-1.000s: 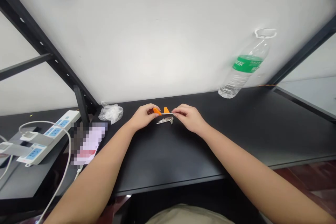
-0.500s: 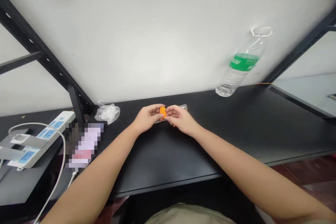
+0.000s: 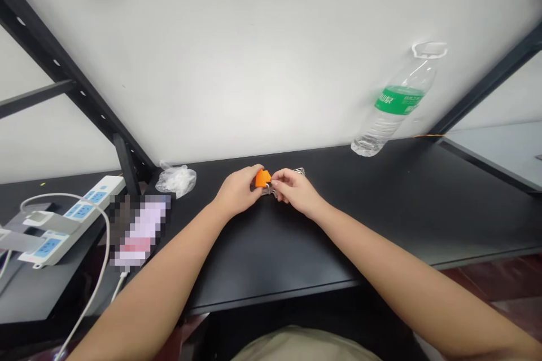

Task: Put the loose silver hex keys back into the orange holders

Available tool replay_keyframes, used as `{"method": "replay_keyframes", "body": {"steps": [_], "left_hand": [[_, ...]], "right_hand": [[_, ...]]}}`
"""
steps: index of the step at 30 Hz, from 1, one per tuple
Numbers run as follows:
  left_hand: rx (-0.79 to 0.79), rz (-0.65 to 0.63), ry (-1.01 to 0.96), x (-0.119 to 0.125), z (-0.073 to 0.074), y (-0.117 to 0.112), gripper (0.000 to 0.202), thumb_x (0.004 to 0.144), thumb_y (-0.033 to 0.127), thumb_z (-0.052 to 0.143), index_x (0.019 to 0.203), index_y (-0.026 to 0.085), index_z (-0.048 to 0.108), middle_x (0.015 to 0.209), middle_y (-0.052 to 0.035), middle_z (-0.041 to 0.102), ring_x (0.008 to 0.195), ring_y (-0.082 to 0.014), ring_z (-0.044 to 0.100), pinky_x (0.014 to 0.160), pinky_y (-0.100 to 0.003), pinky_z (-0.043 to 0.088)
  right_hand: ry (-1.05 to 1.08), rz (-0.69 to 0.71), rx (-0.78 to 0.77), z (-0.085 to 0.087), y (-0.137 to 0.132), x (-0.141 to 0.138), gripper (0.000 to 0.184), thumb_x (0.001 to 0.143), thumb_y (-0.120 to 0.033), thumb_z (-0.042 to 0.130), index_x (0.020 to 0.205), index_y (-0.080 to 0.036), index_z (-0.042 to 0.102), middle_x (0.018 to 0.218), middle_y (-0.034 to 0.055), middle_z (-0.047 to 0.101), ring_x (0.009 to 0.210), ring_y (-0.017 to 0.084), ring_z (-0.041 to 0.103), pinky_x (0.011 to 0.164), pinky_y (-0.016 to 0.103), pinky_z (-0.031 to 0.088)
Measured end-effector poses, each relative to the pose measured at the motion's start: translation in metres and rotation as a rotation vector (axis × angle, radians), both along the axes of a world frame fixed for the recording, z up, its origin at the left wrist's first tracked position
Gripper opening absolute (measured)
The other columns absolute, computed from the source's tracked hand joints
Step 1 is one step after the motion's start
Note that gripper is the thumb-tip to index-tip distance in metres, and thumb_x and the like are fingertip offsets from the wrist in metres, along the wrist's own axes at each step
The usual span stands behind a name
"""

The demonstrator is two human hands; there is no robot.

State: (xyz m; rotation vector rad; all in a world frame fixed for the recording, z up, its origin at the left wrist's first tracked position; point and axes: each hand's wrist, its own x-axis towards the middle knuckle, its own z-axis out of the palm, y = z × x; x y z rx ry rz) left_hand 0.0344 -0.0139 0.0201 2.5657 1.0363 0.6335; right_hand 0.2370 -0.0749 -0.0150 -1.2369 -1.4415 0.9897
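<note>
A small orange angular piece is pinched between the thumb and fingers of my left hand, above the black tabletop. My right hand is closed, with thumb and index fingertips pressed together right beside the piece's right edge. Whether they grip its edge or some small part cannot be made out. Under and behind both hands lies a silvery metal wire-like object. Only its far right end and a bit between the hands show; my hands hide the remainder.
A clear bottle with a green label leans at the wall on the right. Crumpled clear plastic lies at the back left. Left of my forearm are a blurred-out phone-like object, a white power strip and a white cable.
My left hand has turned the orange piece, so more of its face shows. The right fingers have drawn slightly away from it, exposing some metal between the hands. The view shifted slightly.
</note>
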Motion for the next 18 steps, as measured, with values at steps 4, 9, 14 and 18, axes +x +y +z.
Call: {"method": "replay_keyframes", "body": {"steps": [4,9,14,18], "left_hand": [[0.022,0.012,-0.031,-0.011,-0.006,0.014,0.051,0.088,0.028,0.063,0.138,0.024,0.055,0.117,-0.0052,0.07,0.1,-0.0218,0.067,0.092,-0.035,0.053],[0.019,0.032,-0.049,-0.018,-0.014,0.023,0.052,0.088,0.027,0.061,0.14,0.026,0.055,0.114,-0.0031,0.07,0.097,-0.0196,0.067,0.092,-0.033,0.053],[0.007,0.004,-0.072,-0.018,-0.015,0.023,0.052,0.088,0.028,0.061,0.14,0.028,0.055,0.117,-0.0022,0.07,0.095,-0.0189,0.068,0.092,-0.032,0.053],[-0.013,-0.009,-0.106,-0.018,-0.012,0.022,0.051,0.09,0.03,0.06,0.141,0.028,0.054,0.112,-0.0013,0.071,0.095,-0.019,0.068,0.091,-0.032,0.053]], "right_hand": [[-0.535,-0.025,0.237,-0.003,-0.002,0.008,0.011,0.093,-0.024,0.062,0.089,-0.021,0.072,0.094,0.005,0.062,0.08,0.017,0.06,0.078,0.035,0.05],[-0.868,0.057,0.34,-0.006,-0.007,0.004,0.015,0.095,-0.019,0.06,0.095,-0.02,0.076,0.097,0.0085,0.059,0.087,0.021,0.058,0.083,0.037,0.049],[-1.02,0.026,0.355,0.002,-0.01,-0.003,0.018,0.095,-0.017,0.057,0.103,-0.017,0.073,0.1,0.0101,0.059,0.09,0.022,0.057,0.086,0.037,0.046],[-1.086,0.054,0.309,0.01,-0.014,-0.006,0.013,0.092,-0.016,0.059,0.094,-0.017,0.071,0.096,0.0091,0.059,0.091,0.022,0.056,0.085,0.036,0.044]]}}
